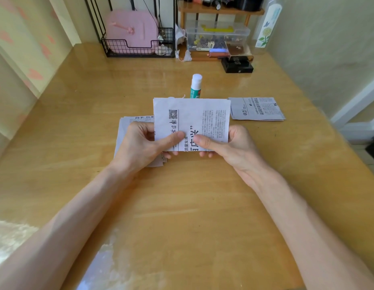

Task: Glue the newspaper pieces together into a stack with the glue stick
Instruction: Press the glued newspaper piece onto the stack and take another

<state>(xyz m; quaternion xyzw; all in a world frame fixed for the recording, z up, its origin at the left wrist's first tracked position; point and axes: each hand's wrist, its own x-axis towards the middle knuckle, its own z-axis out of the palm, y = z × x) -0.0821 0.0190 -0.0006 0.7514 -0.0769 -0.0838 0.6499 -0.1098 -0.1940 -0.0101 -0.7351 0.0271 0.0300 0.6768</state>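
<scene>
Hands, left (145,143) and right (227,143), pinch one newspaper piece (192,120) by its near edge, thumbs on top, above the table (181,206). Glue stick (196,86) stands upright just beyond; a pile (127,126) lies left, another piece (256,108) right.

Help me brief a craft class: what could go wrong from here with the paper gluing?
1. The glue stick stands upright just beyond the held newspaper piece; swinging the sheet back could tip it.
2. The left hand and right hand both pinch the sheet's lower edge; a tight grip may crease or tear it.
3. The pile by the left hand looks fanned, so the stack may end up uneven.
</scene>
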